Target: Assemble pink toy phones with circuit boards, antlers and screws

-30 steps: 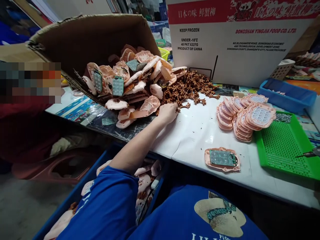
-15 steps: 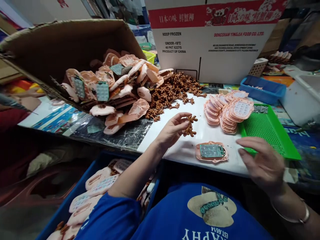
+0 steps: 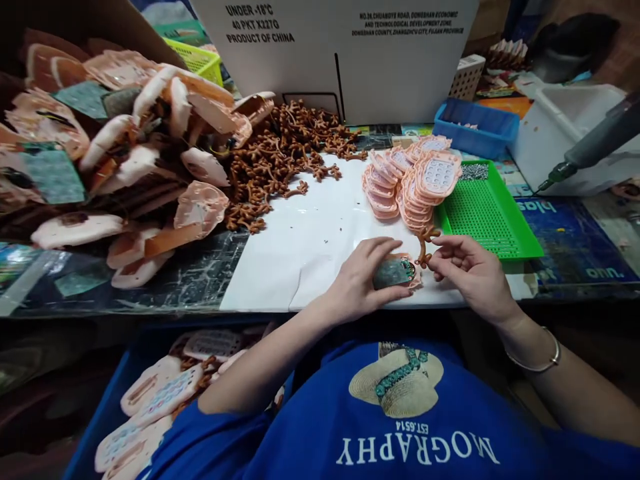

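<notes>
My left hand (image 3: 367,277) rests on a pink plastic shell with a green circuit board (image 3: 397,272) at the near edge of the white sheet (image 3: 310,247), fingers curled over it. My right hand (image 3: 467,270) pinches a small brown branched rubber piece (image 3: 425,241) just right of that shell. A heap of the same brown pieces (image 3: 273,157) lies at the back of the sheet. A stack of pink keypad shells (image 3: 413,183) stands behind my hands.
A tipped cardboard box spills pink shells (image 3: 130,153) on the left. A green perforated tray (image 3: 483,213) lies at right, with a blue bin (image 3: 475,127) and a hanging electric screwdriver (image 3: 590,150) behind it. A white carton (image 3: 340,53) stands at the back. A blue crate of shells (image 3: 150,400) sits below the table.
The left hand came back from the brown heap with a piece and settled on the shell. The right hand came in, and the brown piece is now in it. The view tilted down and right.
</notes>
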Demonstrator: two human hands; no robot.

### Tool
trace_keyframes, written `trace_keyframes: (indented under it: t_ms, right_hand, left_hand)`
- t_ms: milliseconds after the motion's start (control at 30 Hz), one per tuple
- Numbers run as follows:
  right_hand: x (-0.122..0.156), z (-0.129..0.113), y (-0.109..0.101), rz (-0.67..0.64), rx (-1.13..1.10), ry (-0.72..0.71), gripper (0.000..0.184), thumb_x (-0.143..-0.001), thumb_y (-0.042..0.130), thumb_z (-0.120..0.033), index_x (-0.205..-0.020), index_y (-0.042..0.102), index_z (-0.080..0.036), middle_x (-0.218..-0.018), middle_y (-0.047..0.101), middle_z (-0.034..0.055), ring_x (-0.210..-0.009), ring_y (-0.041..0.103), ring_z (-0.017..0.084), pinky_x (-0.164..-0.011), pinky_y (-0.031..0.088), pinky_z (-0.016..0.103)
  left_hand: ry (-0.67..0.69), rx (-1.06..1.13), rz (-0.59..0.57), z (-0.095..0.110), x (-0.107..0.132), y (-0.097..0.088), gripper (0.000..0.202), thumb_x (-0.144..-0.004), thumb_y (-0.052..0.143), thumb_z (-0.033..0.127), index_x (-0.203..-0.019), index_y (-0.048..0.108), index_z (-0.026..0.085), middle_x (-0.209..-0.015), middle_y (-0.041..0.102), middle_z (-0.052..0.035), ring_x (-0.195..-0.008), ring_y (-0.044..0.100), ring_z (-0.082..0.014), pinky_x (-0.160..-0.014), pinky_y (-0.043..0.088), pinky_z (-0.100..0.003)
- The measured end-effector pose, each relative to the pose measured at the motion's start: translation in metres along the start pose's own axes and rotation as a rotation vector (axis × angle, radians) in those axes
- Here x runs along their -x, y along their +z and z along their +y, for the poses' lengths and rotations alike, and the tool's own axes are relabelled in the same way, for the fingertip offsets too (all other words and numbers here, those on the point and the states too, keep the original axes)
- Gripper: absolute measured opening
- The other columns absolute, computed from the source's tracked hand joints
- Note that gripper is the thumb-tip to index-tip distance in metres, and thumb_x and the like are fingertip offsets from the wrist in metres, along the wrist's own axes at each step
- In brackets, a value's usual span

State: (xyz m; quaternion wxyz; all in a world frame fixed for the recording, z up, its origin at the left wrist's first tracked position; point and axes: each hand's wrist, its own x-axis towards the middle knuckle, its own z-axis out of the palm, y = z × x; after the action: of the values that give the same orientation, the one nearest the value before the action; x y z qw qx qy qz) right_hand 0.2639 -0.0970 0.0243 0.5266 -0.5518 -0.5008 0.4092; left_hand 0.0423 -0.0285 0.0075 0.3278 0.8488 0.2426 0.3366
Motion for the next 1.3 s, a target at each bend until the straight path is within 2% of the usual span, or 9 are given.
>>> trace_keyframes:
  t_ms: [67, 167, 367, 667, 933, 1067, 1133, 1233, 1300]
  right_hand:
    - [0.005, 0.008, -0.004, 0.0, 0.073, 0.013, 0.034, -0.081, 0.077, -0.035, -0.109, 0.065, -0.02, -0.078, 0.067, -0.001, -0.061, 0.064, 0.01, -0.059, 0.056, 0.025]
    - [0.011, 0.018, -0.003, -0.036, 0.148, 0.023, 0.033, -0.082, 0.075, -0.035, -0.11, 0.065, -0.019, -0.079, 0.068, 0.0005, -0.063, 0.064, 0.011, -0.058, 0.055, 0.024]
    - [0.009, 0.019, 0.004, -0.086, 0.15, 0.081, 0.033, -0.084, 0.072, -0.038, -0.109, 0.065, -0.017, -0.076, 0.065, 0.0001, -0.059, 0.06, 0.009, -0.055, 0.052, 0.024]
    - [-0.003, 0.008, -0.005, -0.259, 0.284, 0.113, 0.033, -0.086, 0.069, -0.036, -0.113, 0.068, -0.017, -0.074, 0.063, 0.0003, -0.06, 0.055, 0.009, -0.052, 0.043, 0.021]
    - [-0.003, 0.005, -0.004, -0.28, 0.278, 0.165, 0.036, -0.084, 0.069, -0.038, -0.113, 0.067, -0.016, -0.07, 0.061, -0.0011, -0.057, 0.052, 0.009, -0.051, 0.041, 0.022]
    - [-0.001, 0.007, 0.0, -0.221, 0.39, 0.084, 0.035, -0.084, 0.068, -0.031, -0.116, 0.064, -0.018, -0.07, 0.058, -0.0038, -0.054, 0.051, 0.008, -0.052, 0.042, 0.022]
    - [-0.002, 0.006, 0.001, -0.242, 0.436, 0.042, 0.037, -0.086, 0.066, -0.028, -0.121, 0.063, -0.019, -0.069, 0.058, -0.0047, -0.052, 0.052, 0.008, -0.051, 0.043, 0.022]
    - [-0.005, 0.005, 0.003, -0.295, 0.528, -0.039, 0.031, -0.091, 0.063, -0.028, -0.12, 0.067, -0.021, -0.07, 0.063, -0.003, -0.054, 0.056, 0.009, -0.053, 0.047, 0.023]
    - [-0.005, 0.006, 0.005, -0.258, 0.623, -0.16, 0.025, -0.094, 0.062, -0.03, -0.116, 0.069, -0.02, -0.074, 0.069, -0.0004, -0.058, 0.061, 0.011, -0.058, 0.051, 0.025]
  left_hand:
    - [0.065, -0.114, -0.084, -0.004, 0.006, 0.001, 0.049, -0.092, 0.067, 0.039, -0.136, 0.054, 0.023, -0.134, 0.059, -0.0156, -0.124, 0.056, -0.0281, -0.104, 0.049, -0.049]
    - [0.099, -0.184, -0.062, -0.007, 0.013, 0.003, 0.035, -0.097, 0.059, 0.03, -0.132, 0.057, 0.021, -0.127, 0.062, -0.0141, -0.118, 0.059, -0.0256, -0.099, 0.052, -0.048]
    - [0.119, -0.211, -0.027, -0.007, 0.016, 0.0, 0.032, -0.097, 0.061, 0.028, -0.127, 0.059, 0.018, -0.124, 0.063, -0.0148, -0.115, 0.059, -0.0246, -0.097, 0.053, -0.046]
    - [0.084, -0.181, -0.047, -0.008, 0.017, -0.001, 0.031, -0.097, 0.061, 0.028, -0.127, 0.06, 0.02, -0.127, 0.063, -0.015, -0.117, 0.058, -0.026, -0.098, 0.053, -0.049]
    - [0.085, -0.192, -0.056, -0.006, 0.016, -0.003, 0.03, -0.097, 0.06, 0.028, -0.125, 0.061, 0.017, -0.127, 0.063, -0.0157, -0.116, 0.058, -0.0253, -0.098, 0.054, -0.047]
    - [0.087, -0.194, -0.057, -0.005, 0.016, -0.003, 0.031, -0.097, 0.061, 0.028, -0.125, 0.061, 0.015, -0.126, 0.063, -0.0172, -0.115, 0.057, -0.0258, -0.098, 0.054, -0.047]
    - [0.094, -0.191, -0.059, -0.005, 0.015, -0.003, 0.031, -0.096, 0.061, 0.027, -0.125, 0.061, 0.014, -0.126, 0.064, -0.0174, -0.115, 0.057, -0.0259, -0.097, 0.054, -0.047]
    - [0.097, -0.18, -0.056, -0.005, 0.015, -0.003, 0.031, -0.096, 0.061, 0.027, -0.125, 0.061, 0.016, -0.126, 0.064, -0.0163, -0.114, 0.057, -0.0256, -0.098, 0.054, -0.047]
    - [0.096, -0.174, -0.052, -0.005, 0.015, -0.002, 0.031, -0.097, 0.06, 0.027, -0.126, 0.06, 0.017, -0.127, 0.064, -0.0153, -0.116, 0.057, -0.0254, -0.099, 0.054, -0.048]
